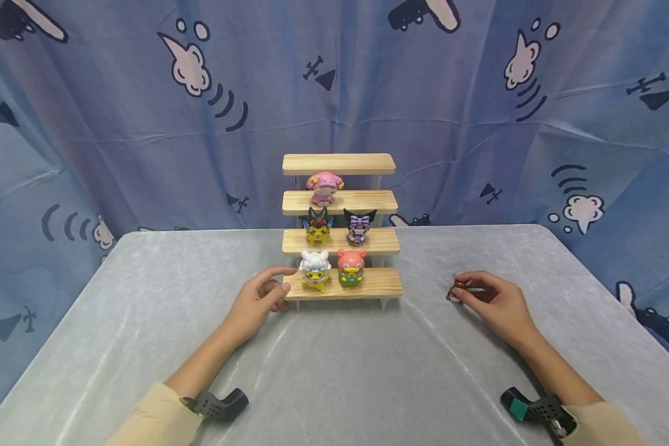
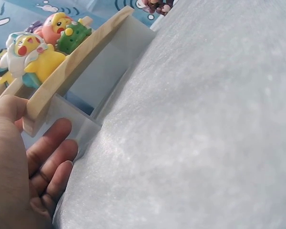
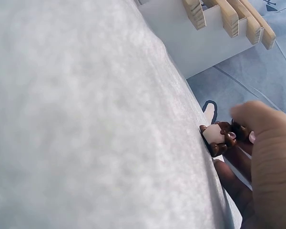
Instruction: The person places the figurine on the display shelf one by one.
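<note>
A stepped wooden display shelf (image 1: 342,291) stands at the middle of the table. My left hand (image 1: 261,297) grips the left end of its lowest board, thumb at the edge, as the left wrist view also shows. To the right of the shelf, my right hand (image 1: 498,306) pinches a small brown figurine (image 3: 215,136) with a pale belly, at the tabletop; the fingers cover part of it. On the lowest board stand a white-hooded yellow figurine (image 1: 314,271) and a coral-and-green one (image 1: 350,267).
Higher boards bear a black-eared yellow figurine (image 1: 317,227), a purple-and-black figurine (image 1: 358,228) and a pink one (image 1: 324,188). A grey cloth covers the table (image 1: 345,371). Behind it hangs a blue patterned curtain (image 1: 340,111).
</note>
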Tool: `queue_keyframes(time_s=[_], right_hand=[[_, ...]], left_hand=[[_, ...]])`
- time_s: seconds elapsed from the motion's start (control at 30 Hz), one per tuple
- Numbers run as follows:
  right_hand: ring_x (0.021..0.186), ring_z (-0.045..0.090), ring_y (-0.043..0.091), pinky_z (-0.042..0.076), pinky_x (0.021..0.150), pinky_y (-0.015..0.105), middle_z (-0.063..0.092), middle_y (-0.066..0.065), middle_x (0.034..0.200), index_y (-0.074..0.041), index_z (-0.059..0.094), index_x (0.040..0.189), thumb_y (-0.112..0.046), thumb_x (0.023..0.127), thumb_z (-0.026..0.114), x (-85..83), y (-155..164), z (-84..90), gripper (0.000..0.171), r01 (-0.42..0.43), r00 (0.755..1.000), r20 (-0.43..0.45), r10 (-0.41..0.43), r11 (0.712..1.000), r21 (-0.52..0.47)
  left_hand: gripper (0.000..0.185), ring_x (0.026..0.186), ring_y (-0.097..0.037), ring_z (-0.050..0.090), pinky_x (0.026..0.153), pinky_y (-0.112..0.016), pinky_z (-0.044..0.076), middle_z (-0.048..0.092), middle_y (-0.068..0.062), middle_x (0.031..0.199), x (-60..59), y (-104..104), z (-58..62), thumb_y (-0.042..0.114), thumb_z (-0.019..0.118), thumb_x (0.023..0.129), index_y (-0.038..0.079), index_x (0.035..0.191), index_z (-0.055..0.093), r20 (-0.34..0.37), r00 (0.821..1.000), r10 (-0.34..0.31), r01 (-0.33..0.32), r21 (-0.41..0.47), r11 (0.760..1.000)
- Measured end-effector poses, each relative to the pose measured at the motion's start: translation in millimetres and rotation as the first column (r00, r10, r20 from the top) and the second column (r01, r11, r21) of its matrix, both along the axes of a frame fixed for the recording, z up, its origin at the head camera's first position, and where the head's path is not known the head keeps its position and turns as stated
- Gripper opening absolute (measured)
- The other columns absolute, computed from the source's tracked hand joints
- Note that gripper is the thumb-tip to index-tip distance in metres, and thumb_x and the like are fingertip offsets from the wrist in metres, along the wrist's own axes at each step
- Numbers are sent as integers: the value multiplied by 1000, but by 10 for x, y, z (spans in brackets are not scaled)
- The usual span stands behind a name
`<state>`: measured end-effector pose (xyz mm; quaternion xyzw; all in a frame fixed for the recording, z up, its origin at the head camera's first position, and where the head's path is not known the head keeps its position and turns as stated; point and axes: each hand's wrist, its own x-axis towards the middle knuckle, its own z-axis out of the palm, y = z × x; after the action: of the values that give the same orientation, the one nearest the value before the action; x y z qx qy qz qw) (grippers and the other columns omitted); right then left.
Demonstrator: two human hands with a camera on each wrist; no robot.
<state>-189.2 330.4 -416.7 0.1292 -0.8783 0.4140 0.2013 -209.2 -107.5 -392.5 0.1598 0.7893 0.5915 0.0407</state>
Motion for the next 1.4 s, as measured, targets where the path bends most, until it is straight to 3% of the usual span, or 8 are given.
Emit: queue_keyframes(time_s=[0.37,0.83,1.4], right_hand=[[76,65,-1,49,69,9,70,11,95,-9,66,111,-6,75,80,9,-18,-4,39,39,998,44,-42,998,52],[93,64,-5,50,75,10,71,12,101,-8,66,114,-1,80,74,-24,3,-25,36,-7,1000,28,6,1000,29],[90,65,-3,51,73,11,71,11,100,-6,65,115,-3,78,76,-14,-11,-4,38,-9,999,49,7,999,32]], left_hand=[[31,70,-32,63,67,-33,53,66,-29,86,-1,-5,-14,14,55,97,8,127,58,-1,1000,-1,1,9,1000],[31,69,-31,64,67,-32,53,66,-28,85,-7,-7,-16,14,55,97,9,127,58,-3,1000,-2,2,11,1000],[29,68,-29,63,66,-31,52,66,-28,83,5,-1,8,14,56,96,8,124,59,-18,1000,3,-3,4,1000]])
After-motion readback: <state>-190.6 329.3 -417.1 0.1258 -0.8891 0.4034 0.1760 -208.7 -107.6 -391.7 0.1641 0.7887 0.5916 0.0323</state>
